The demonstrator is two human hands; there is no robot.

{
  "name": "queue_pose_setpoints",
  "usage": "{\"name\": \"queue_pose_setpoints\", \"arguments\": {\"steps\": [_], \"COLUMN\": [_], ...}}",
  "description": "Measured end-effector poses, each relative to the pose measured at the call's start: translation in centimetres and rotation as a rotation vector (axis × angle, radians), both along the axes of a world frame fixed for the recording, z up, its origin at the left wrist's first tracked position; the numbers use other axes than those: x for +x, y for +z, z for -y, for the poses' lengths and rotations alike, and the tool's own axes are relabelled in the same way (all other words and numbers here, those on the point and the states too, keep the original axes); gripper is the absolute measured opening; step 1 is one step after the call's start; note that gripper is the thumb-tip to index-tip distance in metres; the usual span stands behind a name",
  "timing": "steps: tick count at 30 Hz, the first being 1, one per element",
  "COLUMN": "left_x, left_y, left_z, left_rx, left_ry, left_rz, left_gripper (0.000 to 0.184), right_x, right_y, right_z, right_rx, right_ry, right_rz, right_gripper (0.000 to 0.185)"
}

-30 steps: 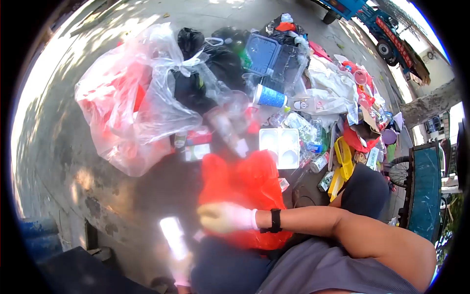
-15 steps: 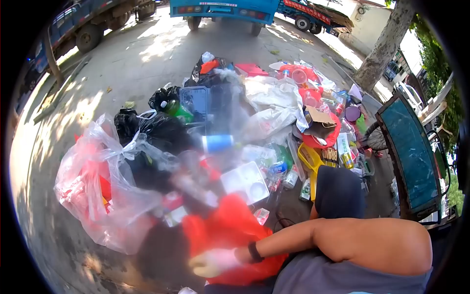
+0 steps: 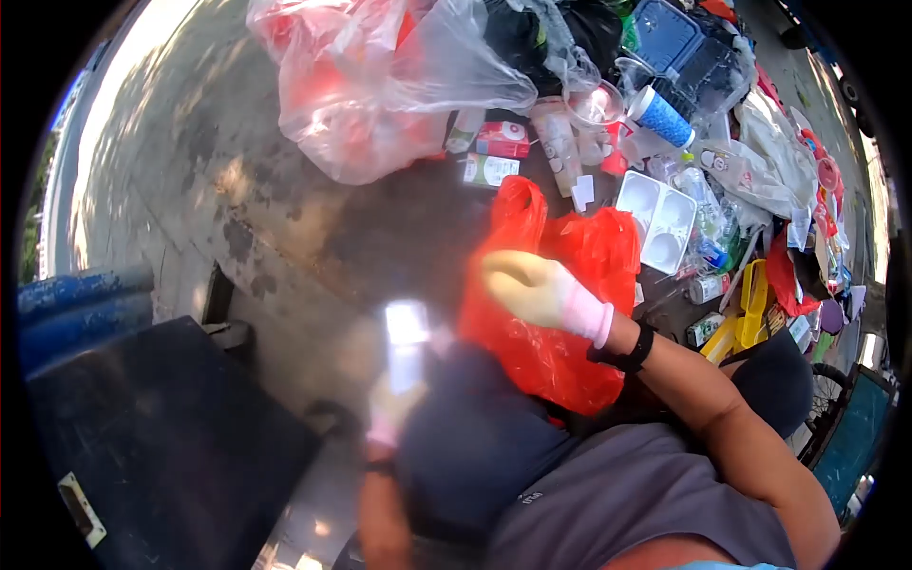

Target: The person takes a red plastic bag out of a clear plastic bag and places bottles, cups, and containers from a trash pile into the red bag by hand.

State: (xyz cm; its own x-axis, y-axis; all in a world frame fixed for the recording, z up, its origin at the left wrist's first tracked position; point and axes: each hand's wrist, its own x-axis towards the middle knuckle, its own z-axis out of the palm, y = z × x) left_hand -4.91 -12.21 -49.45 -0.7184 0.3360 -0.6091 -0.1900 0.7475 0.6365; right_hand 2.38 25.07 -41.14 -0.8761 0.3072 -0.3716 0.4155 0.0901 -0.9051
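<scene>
My left hand point(image 3: 394, 404), gloved and blurred by motion, is closed around a bright white object point(image 3: 406, 347) beside my dark-trousered knee. What the object is cannot be made out. To the right, my right hand point(image 3: 524, 288), in a pale yellow and pink glove, has its fingers curled on the red plastic bag point(image 3: 589, 337). The bag stands upright and crumpled between my legs; its contents are hidden. Just beyond it lie a white compartment tray point(image 3: 655, 218), a red box point(image 3: 503, 140) and a green-and-white carton point(image 3: 491, 170).
A large clear bag with red contents point(image 3: 351, 104) lies at the top. Cups, bottles, a blue patterned cup point(image 3: 662, 118) and yellow plastic pieces point(image 3: 750, 304) are heaped at the right. A dark flat-topped object point(image 3: 161, 427) stands at the lower left.
The view has swung left and down, so the heap sits higher and further right. My left hand with the white object is back in view. My right hand remains at the red bag.
</scene>
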Motion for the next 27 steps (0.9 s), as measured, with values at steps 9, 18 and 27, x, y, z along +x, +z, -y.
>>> {"name": "queue_pose_setpoints", "arguments": {"steps": [9,18,27], "left_x": [-0.7,-0.5,0.0], "left_y": [-5.6,-5.0,-1.3], "left_z": [4.5,3.8,1.7], "left_rx": [-0.096,-0.291,0.028], "left_ry": [0.072,0.032,0.117], "left_rz": [0.182,0.118,-0.070], "left_gripper": [0.039,0.043,0.030], "right_x": [0.5,0.3,0.9], "right_y": [0.6,-0.5,-0.4], "right_z": [0.0,0.4,0.3], "right_rx": [-0.072,-0.129,-0.090], "right_ry": [0.025,0.057,0.051], "right_rz": [0.028,0.013,0.035], "right_gripper": [0.036,0.038,0.037]}}
